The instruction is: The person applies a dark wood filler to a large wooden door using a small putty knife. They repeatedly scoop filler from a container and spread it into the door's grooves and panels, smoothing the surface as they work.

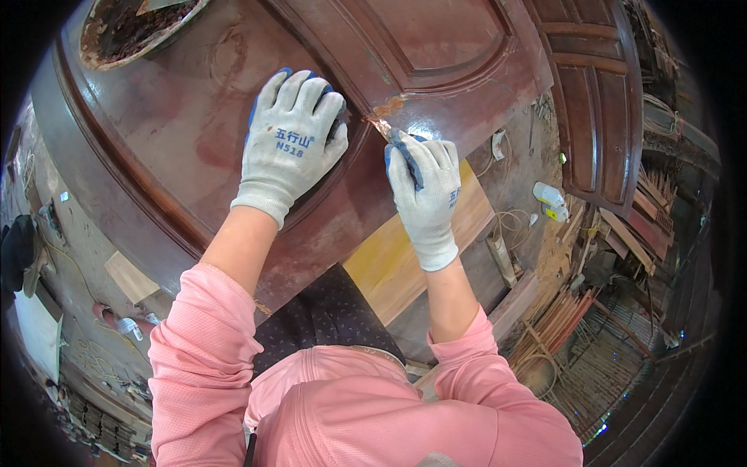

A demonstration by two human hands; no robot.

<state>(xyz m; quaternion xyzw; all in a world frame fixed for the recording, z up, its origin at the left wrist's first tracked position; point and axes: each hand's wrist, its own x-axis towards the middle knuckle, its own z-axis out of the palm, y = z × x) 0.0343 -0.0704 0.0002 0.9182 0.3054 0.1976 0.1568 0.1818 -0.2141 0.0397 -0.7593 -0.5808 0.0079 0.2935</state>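
Note:
A large dark red-brown wooden door panel [179, 124] with carved mouldings lies in front of me. My left hand [292, 128], in a white knit glove with blue-coated fingers, rests on it beside a moulding groove, fingers together and the thumb slightly apart, holding nothing. My right hand [424, 175], gloved alike, is closed around a small scraper [379, 126]. Its shiny, smeared metal blade touches the panel near the moulding's corner; the handle is mostly hidden by the fingers. Just beyond the blade sits an orange-brown filler patch [389, 107].
A round tub [93, 50] of dark reddish filler stands on the panel at far left. Another panelled door [595, 109] is at the right, near a plastic bottle [551, 201] and wood strips [556, 323]. A yellowish board [420, 241] lies below my right hand.

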